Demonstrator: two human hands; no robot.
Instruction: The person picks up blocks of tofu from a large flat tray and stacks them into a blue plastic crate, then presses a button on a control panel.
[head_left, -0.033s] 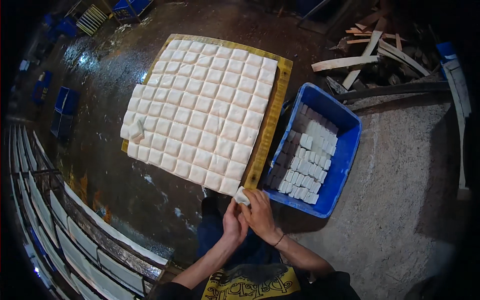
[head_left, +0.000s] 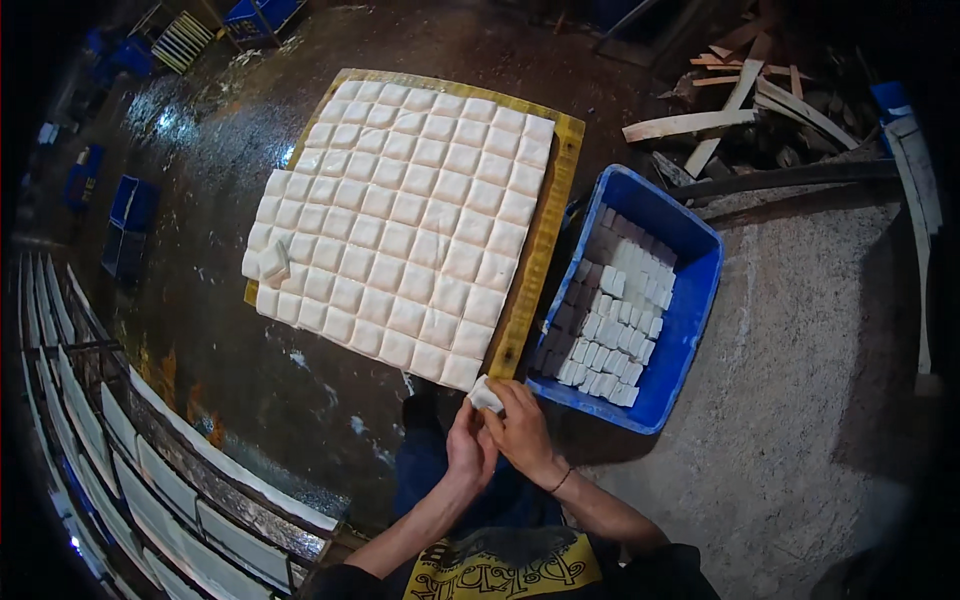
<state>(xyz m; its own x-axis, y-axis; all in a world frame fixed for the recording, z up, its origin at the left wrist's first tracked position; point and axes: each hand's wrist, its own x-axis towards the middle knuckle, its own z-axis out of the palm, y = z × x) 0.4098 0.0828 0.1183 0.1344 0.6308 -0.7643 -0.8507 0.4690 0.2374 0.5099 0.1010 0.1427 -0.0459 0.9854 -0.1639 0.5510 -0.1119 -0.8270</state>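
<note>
White block [head_left: 485,394], corner pointing forward; long axis unclear, partly covered.

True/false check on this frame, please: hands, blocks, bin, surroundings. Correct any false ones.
1. The left hand and right hand meet at one small white block. True.
2. The grid of white square pieces lies on a yellow flat board. True.
3. The blue rectangular bin stands left of the board. False: the bin stands to its right.
4. A separate white piece rests near the grid's right edge. False: that separate piece is near the left edge.
5. Pale wooden planks lie at upper right. True.
</note>
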